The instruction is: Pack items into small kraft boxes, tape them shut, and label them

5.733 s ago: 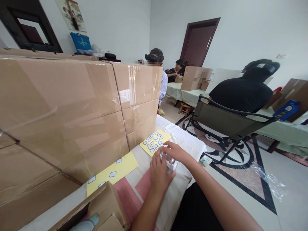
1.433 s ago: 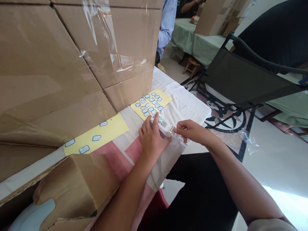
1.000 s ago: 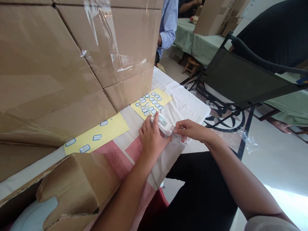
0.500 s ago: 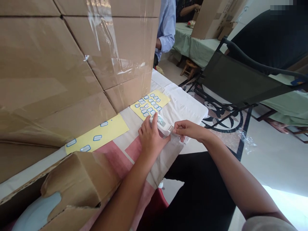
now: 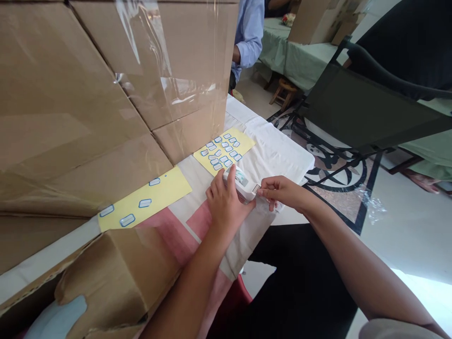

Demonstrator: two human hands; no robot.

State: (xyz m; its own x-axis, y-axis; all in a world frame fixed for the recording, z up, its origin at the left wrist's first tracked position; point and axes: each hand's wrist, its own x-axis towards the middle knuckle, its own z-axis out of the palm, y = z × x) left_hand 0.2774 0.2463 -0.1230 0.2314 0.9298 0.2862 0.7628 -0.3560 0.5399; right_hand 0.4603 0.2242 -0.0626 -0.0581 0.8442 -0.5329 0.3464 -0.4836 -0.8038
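My left hand (image 5: 226,200) is closed around a white handheld device (image 5: 242,186), shaped like a label maker, with a grey panel on its top. It holds the device just above the cloth-covered table. At the device's right end is a small grey-brown slot or tab (image 5: 255,189). My right hand (image 5: 278,190) pinches there with thumb and forefinger; what lies between the fingertips is too small to make out. Just beyond the device lies a yellow sheet (image 5: 247,141) bearing many white, blue-edged labels. A second yellow sheet (image 5: 176,184) with fewer labels lies to the left.
Large taped cardboard boxes (image 5: 190,61) stand along the table's left side. An opened carton (image 5: 120,273) is at the lower left. A person in a light blue sleeve (image 5: 250,35) is beyond the boxes. On the right stands a dark folding chair (image 5: 356,103).
The view has shifted slightly, so the scene sits a little differently in the picture. Both hands keep the same hold, at the device and its end.
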